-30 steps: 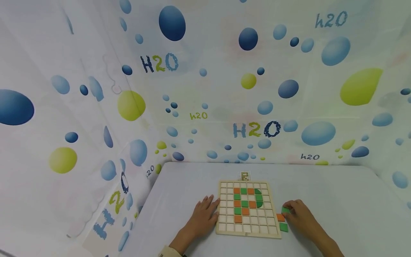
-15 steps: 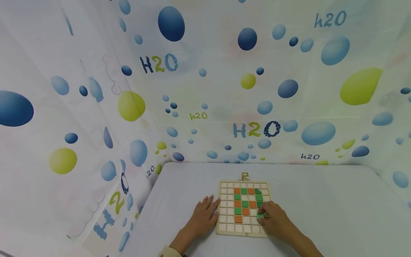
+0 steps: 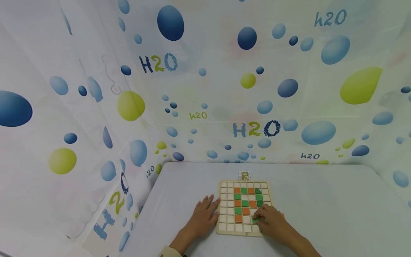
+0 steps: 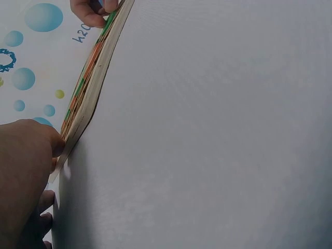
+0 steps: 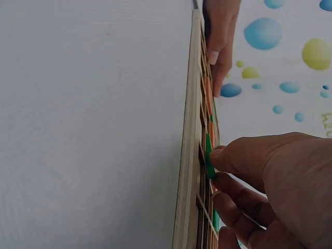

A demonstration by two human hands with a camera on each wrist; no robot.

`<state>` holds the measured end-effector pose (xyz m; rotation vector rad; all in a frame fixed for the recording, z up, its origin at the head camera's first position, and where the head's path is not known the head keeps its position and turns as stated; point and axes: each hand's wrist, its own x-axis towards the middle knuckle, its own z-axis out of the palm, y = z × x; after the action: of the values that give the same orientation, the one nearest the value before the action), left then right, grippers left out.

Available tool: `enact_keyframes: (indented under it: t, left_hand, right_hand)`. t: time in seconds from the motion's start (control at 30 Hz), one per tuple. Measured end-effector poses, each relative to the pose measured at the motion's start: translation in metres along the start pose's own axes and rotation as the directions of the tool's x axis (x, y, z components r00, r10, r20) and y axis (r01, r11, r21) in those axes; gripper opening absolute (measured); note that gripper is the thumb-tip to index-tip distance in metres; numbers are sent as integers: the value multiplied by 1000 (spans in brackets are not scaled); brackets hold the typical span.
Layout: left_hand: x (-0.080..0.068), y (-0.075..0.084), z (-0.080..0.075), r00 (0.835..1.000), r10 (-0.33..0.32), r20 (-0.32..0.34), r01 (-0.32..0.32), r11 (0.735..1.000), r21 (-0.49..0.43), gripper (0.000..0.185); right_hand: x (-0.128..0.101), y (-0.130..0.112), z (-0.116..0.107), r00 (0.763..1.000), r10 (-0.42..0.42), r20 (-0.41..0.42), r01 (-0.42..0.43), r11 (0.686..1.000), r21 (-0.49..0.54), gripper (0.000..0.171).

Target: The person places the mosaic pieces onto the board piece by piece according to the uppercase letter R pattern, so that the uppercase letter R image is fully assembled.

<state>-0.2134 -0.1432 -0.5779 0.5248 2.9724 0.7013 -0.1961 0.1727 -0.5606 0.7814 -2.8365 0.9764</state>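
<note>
A wooden grid board (image 3: 232, 233) lies on the table in the head view. Orange square tiles and green tiles, some with rounded edges, sit in its cells in a P-like shape. My right hand (image 3: 271, 222) is over the lower right of the board and pinches a green square tile (image 5: 209, 155) between thumb and fingers, at the cells. In the right wrist view the tile stands tilted against the grid. My left hand (image 3: 203, 217) lies flat at the board's left edge, fingers extended and touching the frame.
Behind the board lies a small pattern card (image 3: 244, 175) with a brown shape on a grid. An orange tile (image 3: 283, 216) peeks out beyond my right hand, on the table right of the board. A bubble-printed curtain (image 3: 221, 89) hangs behind the white table (image 3: 324, 200).
My right hand has picked a green tile from beside the board, carried it left over the board, and shifted it slightly further left. My left hand has stayed in place.
</note>
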Motion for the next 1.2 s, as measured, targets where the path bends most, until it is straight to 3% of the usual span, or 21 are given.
enact_keyframes:
  t: [0.43, 0.67, 0.87, 1.07, 1.2]
  left_hand:
    - [-1, 1, 0, 1000, 1, 1, -1, 1000, 5, 53]
    - [-1, 2, -2, 1000, 8, 3, -8, 1000, 6, 54]
    - [0, -1, 0, 1000, 6, 3, -6, 1000, 14, 54]
    - [1, 0, -1, 1000, 8, -5, -8, 1000, 18, 54]
    - [1, 0, 0, 1000, 11, 1, -11, 1000, 14, 54]
  right_hand:
    - [-3, -2, -1, 999, 34, 35, -36, 998, 52, 14]
    - [-5, 1, -2, 999, 22, 25, -23, 999, 27, 11]
    - [-14, 8, -16, 986, 165, 27, -166, 986, 19, 16]
    - [-23, 26, -39, 945, 327, -2, -327, 945, -11, 41]
    - [-30, 41, -48, 927, 373, 39, -373, 928, -10, 42]
